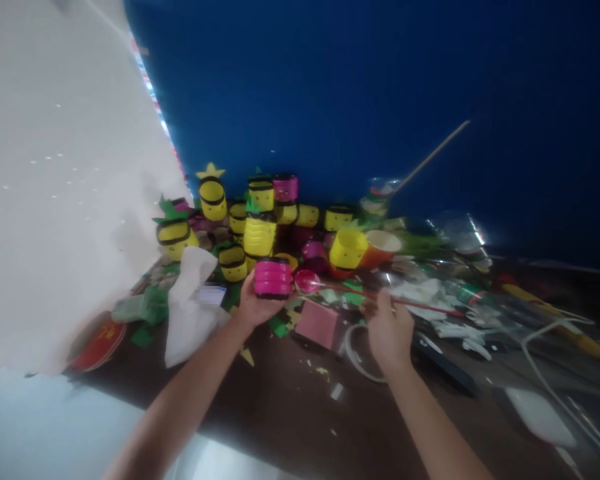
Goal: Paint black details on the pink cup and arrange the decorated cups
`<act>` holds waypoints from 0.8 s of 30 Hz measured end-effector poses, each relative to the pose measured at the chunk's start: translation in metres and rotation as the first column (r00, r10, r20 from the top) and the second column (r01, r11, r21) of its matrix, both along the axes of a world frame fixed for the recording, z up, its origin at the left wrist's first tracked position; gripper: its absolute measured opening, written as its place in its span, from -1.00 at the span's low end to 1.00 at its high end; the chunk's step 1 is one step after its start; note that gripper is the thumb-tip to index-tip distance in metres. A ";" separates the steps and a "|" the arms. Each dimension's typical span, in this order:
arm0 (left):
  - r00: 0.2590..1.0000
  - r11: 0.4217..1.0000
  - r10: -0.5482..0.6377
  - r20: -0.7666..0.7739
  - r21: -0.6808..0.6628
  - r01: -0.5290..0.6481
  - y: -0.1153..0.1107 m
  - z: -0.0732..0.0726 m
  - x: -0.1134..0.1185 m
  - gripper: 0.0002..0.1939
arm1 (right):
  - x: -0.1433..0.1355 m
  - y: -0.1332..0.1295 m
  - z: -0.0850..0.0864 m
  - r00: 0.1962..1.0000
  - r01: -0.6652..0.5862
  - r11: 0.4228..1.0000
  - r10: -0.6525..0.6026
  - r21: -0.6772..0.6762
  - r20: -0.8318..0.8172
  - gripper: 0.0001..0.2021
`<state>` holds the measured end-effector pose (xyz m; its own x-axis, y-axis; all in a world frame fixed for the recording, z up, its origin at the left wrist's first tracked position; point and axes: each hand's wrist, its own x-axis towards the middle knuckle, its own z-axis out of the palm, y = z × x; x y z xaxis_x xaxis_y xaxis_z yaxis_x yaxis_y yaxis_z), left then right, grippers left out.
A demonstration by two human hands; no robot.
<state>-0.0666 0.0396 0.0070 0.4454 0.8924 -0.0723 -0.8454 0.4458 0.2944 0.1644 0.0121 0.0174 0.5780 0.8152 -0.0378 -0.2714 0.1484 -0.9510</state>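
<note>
My left hand (254, 308) is closed around a small ribbed pink cup (273, 280) with black bands at its top and bottom. Between the fingers of my right hand (390, 330) is a long, thin, red-handled paintbrush (420, 306). Its tip points left, at a round bright pink container (307, 281) beside the held cup; blur hides whether they touch. Just behind the held cup stands a yellow ribbed cup (259, 235) with a green leafy top. Another yellow cup (349, 249) stands to its right, near an orange cup (383, 248).
More yellow and pink decorated cups crowd the table's back. A white bag (187, 307) and red tub (97, 343) are at left. Scraps, a pink square (317, 324), a looped white cable (353, 353) and clear plastic containers (457, 233) lie about. A blue wall rises behind.
</note>
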 end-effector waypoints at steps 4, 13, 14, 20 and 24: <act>1.000 0.999 0.001 0.012 -0.047 0.000 0.001 -0.002 0.000 -0.42 | 0.006 -0.004 0.009 0.975 -0.170 0.976 0.187 0.139 -0.120 -0.68; 0.999 0.999 0.043 0.014 -0.025 -0.042 -0.002 0.000 0.002 -0.45 | -0.006 -0.020 0.024 0.914 -0.372 0.920 0.386 0.120 -0.127 -0.74; 0.999 0.998 0.044 0.003 -0.034 -0.044 -0.002 0.000 0.002 -0.45 | -0.007 -0.020 0.024 0.915 -0.374 0.920 0.386 0.116 -0.114 -0.75; 1.000 0.998 0.021 -0.019 -0.066 -0.022 0.000 -0.003 -0.001 -0.41 | -0.009 -0.020 0.018 0.913 -0.405 0.905 0.409 0.129 0.000 -0.76; 1.000 0.999 0.022 -0.019 -0.047 -0.023 0.000 -0.004 -0.001 -0.40 | -0.009 -0.019 0.016 0.923 -0.378 0.918 0.383 0.121 -0.019 -0.77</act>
